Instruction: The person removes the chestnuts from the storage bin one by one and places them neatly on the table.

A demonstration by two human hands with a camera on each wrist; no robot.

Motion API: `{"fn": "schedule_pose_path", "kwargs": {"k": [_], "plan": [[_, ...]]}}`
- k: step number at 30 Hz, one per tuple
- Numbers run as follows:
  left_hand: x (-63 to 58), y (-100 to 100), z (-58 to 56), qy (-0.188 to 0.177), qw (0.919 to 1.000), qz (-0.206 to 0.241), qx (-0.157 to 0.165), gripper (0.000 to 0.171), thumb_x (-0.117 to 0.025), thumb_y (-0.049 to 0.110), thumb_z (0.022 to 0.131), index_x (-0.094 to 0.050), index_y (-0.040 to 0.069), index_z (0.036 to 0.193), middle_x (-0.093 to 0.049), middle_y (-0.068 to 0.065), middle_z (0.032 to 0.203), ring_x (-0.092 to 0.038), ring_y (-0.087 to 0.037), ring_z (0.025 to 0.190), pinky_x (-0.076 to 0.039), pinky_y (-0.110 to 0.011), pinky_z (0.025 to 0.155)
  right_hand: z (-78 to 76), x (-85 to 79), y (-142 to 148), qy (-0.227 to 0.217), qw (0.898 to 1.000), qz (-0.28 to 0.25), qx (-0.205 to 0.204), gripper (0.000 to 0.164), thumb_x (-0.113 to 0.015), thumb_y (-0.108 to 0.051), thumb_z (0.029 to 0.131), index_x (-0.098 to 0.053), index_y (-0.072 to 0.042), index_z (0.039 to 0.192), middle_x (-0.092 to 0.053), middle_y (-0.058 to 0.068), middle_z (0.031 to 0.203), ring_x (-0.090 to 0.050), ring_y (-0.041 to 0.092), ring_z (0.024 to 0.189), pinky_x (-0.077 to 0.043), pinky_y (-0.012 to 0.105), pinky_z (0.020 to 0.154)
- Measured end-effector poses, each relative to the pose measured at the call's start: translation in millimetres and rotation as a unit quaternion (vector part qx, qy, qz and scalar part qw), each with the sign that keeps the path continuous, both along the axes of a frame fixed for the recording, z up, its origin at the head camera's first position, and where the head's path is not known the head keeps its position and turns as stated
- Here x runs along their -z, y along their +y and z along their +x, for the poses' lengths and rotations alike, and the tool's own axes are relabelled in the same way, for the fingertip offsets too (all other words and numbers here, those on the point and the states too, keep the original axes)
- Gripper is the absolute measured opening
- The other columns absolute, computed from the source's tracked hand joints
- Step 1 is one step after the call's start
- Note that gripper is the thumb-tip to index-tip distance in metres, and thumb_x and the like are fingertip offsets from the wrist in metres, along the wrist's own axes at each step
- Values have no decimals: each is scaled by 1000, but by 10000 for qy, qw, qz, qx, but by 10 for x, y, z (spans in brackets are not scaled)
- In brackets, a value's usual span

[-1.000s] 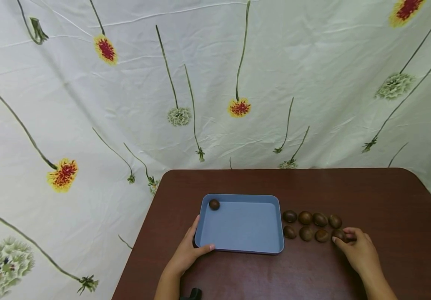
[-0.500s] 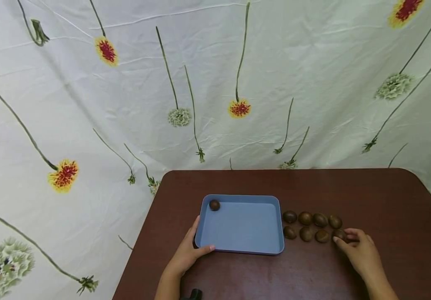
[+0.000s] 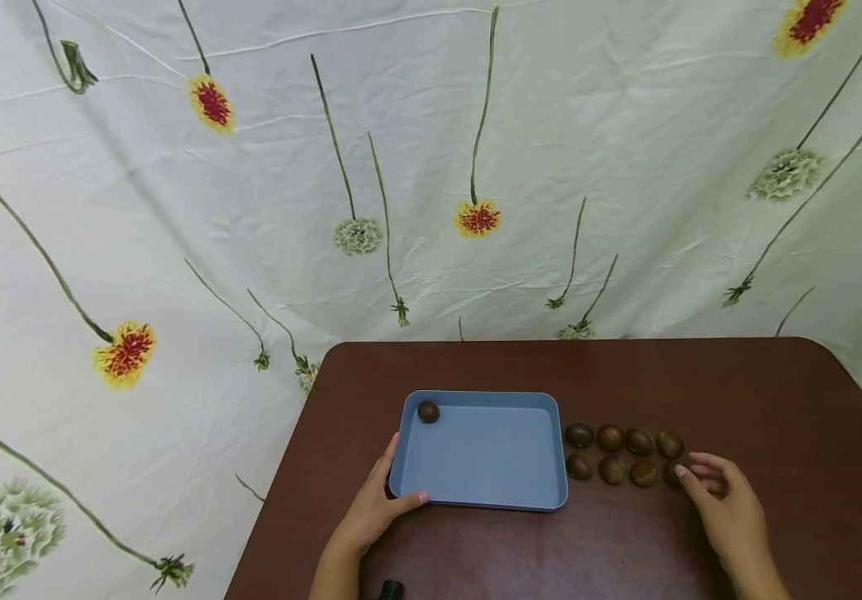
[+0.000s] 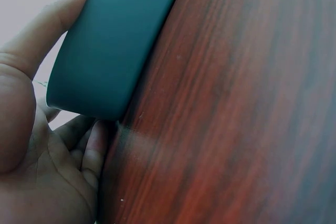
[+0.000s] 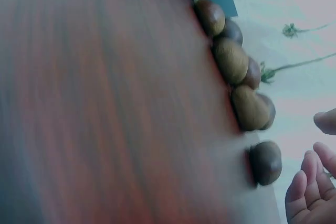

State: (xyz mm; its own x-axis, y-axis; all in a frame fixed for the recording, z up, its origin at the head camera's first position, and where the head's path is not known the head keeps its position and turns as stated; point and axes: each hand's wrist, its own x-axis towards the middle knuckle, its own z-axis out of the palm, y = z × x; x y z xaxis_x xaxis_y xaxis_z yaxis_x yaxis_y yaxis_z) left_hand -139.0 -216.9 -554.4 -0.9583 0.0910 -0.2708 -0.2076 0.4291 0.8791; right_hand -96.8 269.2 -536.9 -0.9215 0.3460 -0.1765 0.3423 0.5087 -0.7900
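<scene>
A shallow blue tray (image 3: 491, 454) lies on the table, with one brown chestnut (image 3: 428, 412) in its far left corner. My left hand (image 3: 371, 510) grips the tray's near left corner, thumb on the near edge; in the left wrist view its other fingers bend in beneath the tray's side wall (image 4: 115, 40). Right of the tray, several chestnuts sit in two rows. My right hand (image 3: 733, 510) is beside the nearest row's right end, thumb overlapping the end chestnut (image 3: 670, 473). In the right wrist view a gap separates its fingertips from that chestnut (image 5: 266, 162).
The two rows of chestnuts (image 3: 612, 469) begin close to the tray's right wall. A small black object (image 3: 392, 590) shows at the bottom edge near my left forearm. Behind the brown table (image 3: 776, 392) hangs a white flower-patterned cloth (image 3: 416, 108).
My right thumb and fingers, earlier around the end chestnut of the near row, have come loose and shifted slightly right. The left hand and tray keep their place.
</scene>
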Motion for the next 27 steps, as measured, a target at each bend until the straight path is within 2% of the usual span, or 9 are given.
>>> {"fn": "schedule_pose_path", "kwargs": {"k": [6, 12, 18, 23, 27], "plan": [[16, -5, 3, 22, 10000, 24, -3, 114, -88, 36, 79, -13, 35, 164, -17, -14, 168, -29, -43, 149, -30, -68, 111, -12, -88, -231, 395, 9989, -130, -196, 53, -62, -47, 99, -56, -10, 137, -59, 0, 119, -53, -7, 86, -48, 15, 71], [49, -17, -5, 98, 9999, 12, 36, 115, -88, 37, 79, -11, 33, 164, -19, -16, 168, -31, -43, 148, -30, -66, 111, -51, -116, -464, 849, 9942, -260, -612, 42, -64, -37, 100, -59, -7, 131, -62, 4, 118, -54, -7, 88, -48, 12, 75], [53, -18, -9, 64, 10000, 45, 16, 116, -88, 37, 78, -11, 35, 164, -18, -14, 168, -29, -42, 149, -28, -67, 112, -105, -115, -658, 1213, 9844, -540, -1158, 38, -64, -29, 101, -59, -3, 129, -64, 12, 122, -57, -7, 93, -49, 12, 80], [44, -10, -8, 59, 10000, 59, -6, 115, -88, 37, 78, -12, 35, 164, -18, -13, 168, -28, -41, 150, -26, -67, 113, -122, -123, -834, 1352, 9763, -1019, -1348, 35, -67, -24, 99, -62, -4, 127, -65, 13, 123, -62, -1, 99, -52, 15, 82], [43, -15, -12, 103, 9999, -6, 25, 115, -88, 36, 78, -12, 34, 164, -18, -14, 168, -28, -41, 150, -27, -67, 113, -150, -110, -985, 1711, 9659, -1143, -1571, 30, -70, -17, 97, -64, -3, 123, -65, 12, 120, -65, 5, 101, -52, 15, 84]]}}
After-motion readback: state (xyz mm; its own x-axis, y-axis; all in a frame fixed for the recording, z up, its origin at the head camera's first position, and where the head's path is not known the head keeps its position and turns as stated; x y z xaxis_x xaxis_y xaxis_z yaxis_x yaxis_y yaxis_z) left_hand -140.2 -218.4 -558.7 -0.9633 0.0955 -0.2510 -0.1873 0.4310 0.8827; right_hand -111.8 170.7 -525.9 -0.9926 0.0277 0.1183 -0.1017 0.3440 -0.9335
